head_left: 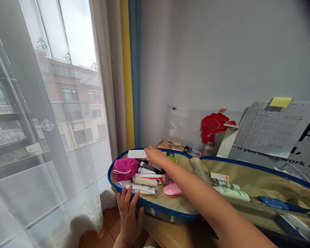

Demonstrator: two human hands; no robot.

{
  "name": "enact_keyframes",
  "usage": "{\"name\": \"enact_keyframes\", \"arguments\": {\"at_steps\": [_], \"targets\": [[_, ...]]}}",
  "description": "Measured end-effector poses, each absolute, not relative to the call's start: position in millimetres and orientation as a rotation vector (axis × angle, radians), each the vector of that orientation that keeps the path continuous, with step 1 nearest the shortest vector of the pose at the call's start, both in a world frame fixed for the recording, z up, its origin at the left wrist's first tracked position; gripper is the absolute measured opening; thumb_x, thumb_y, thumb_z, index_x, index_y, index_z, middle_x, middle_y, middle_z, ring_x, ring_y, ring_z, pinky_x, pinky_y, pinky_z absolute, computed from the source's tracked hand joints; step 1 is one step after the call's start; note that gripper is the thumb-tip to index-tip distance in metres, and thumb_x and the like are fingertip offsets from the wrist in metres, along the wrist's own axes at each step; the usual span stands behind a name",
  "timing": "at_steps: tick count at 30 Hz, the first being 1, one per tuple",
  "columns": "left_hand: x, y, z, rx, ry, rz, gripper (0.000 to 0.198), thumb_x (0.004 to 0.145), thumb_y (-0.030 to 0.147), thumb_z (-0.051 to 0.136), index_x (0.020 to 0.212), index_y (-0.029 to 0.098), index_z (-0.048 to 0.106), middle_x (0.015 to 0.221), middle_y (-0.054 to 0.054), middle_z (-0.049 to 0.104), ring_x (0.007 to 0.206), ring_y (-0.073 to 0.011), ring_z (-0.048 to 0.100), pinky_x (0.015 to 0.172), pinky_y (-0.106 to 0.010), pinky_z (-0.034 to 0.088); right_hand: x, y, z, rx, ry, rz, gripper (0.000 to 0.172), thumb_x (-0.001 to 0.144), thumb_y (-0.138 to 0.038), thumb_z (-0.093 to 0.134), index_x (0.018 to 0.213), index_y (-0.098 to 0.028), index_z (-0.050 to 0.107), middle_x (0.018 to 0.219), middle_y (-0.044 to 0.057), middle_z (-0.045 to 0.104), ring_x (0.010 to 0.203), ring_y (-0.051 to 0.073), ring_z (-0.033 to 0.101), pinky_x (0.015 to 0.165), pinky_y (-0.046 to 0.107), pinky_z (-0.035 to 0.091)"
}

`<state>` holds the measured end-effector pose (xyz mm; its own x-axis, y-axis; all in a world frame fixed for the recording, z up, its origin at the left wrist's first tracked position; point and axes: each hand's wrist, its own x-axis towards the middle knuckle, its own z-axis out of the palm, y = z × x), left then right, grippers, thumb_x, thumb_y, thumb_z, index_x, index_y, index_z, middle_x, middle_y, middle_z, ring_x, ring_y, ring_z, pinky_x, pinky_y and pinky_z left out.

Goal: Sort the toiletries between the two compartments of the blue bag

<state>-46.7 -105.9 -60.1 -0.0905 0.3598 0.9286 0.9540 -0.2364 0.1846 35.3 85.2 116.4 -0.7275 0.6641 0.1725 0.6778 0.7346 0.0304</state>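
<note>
A blue-rimmed, beige-lined toiletry case lies opened out on a wooden surface. My right hand reaches across it, fingers closed on the end of a small white box at the far left rim. Against the case's near left side rests my left hand, with its fingers stretched out and apart. A magenta bath puff lies beside the white box. Nearer sit a cream-coloured tube, a white and red toothpaste box, a white packet and a pink oval item. My right forearm hides part of the contents.
The case's right half holds a white-green bottle, a blue tube and other items. Behind stand a clear jar and a glass bottle by the wall. Sheer curtains hang on the left.
</note>
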Motion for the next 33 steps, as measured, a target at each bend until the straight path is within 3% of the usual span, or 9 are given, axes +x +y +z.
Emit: {"name": "enact_keyframes", "arguments": {"at_steps": [10, 17, 21, 25, 30, 33], "targets": [[-48, -107, -62, -1.598, -1.462, -1.329, 0.067, 0.092, 0.012, 0.046, 0.154, 0.029, 0.027, 0.164, -0.008, 0.024, 0.153, -0.0286, 0.015, 0.123, -0.059, 0.016, 33, 84, 105, -1.029, -2.778, -0.079, 0.041, 0.093, -0.039, 0.060, 0.128, -0.019, 0.057, 0.131, 0.009, 0.058, 0.115, 0.022, 0.059, 0.096, 0.046, 0.052], [-47, -107, -58, -1.607, -1.439, -1.329, 0.067, 0.091, 0.010, 0.046, 0.153, 0.028, 0.028, 0.165, -0.007, 0.022, 0.154, -0.0273, 0.013, 0.124, -0.058, 0.013, 61, 85, 137, -1.017, -2.786, -0.010, 0.043, 0.093, -0.039, 0.061, 0.131, -0.020, 0.055, 0.140, 0.010, 0.053, 0.123, 0.025, 0.054, 0.103, 0.050, 0.047], [-47, -107, -55, -1.617, -1.417, -1.328, 0.066, 0.092, 0.010, 0.046, 0.153, 0.027, 0.028, 0.166, -0.006, 0.019, 0.154, -0.0241, 0.010, 0.125, -0.052, 0.011, 121, 81, 171, -1.040, -2.776, 0.051, 0.041, 0.093, -0.035, 0.060, 0.131, -0.019, 0.056, 0.139, 0.010, 0.054, 0.126, 0.024, 0.053, 0.106, 0.049, 0.043], [-49, -106, -58, -1.604, -1.417, -1.336, 0.066, 0.092, 0.011, 0.046, 0.153, 0.027, 0.028, 0.165, -0.008, 0.022, 0.154, -0.0265, 0.013, 0.124, -0.057, 0.013, 205, 60, 190, -1.194, -2.717, 0.112, 0.038, 0.091, -0.033, 0.056, 0.126, -0.020, 0.061, 0.131, 0.012, 0.062, 0.119, 0.024, 0.059, 0.103, 0.040, 0.045], [-51, -106, -62, -1.614, -1.438, -1.345, 0.067, 0.091, 0.011, 0.048, 0.153, 0.028, 0.029, 0.163, -0.010, 0.025, 0.153, -0.0295, 0.015, 0.123, -0.060, 0.015, 309, 21, 183, -1.477, -2.622, 0.262, 0.029, 0.084, -0.031, 0.055, 0.108, -0.029, 0.073, 0.115, 0.010, 0.071, 0.105, 0.022, 0.068, 0.094, 0.035, 0.050], [-50, -106, -59, -1.611, -1.431, -1.367, 0.067, 0.091, 0.011, 0.048, 0.153, 0.029, 0.029, 0.164, -0.009, 0.024, 0.153, -0.0297, 0.015, 0.123, -0.060, 0.015, 359, -2, 162, -1.662, -2.572, 0.400, 0.034, 0.069, -0.024, 0.064, 0.098, -0.037, 0.077, 0.111, 0.010, 0.074, 0.101, 0.020, 0.070, 0.090, 0.033, 0.051]]}}
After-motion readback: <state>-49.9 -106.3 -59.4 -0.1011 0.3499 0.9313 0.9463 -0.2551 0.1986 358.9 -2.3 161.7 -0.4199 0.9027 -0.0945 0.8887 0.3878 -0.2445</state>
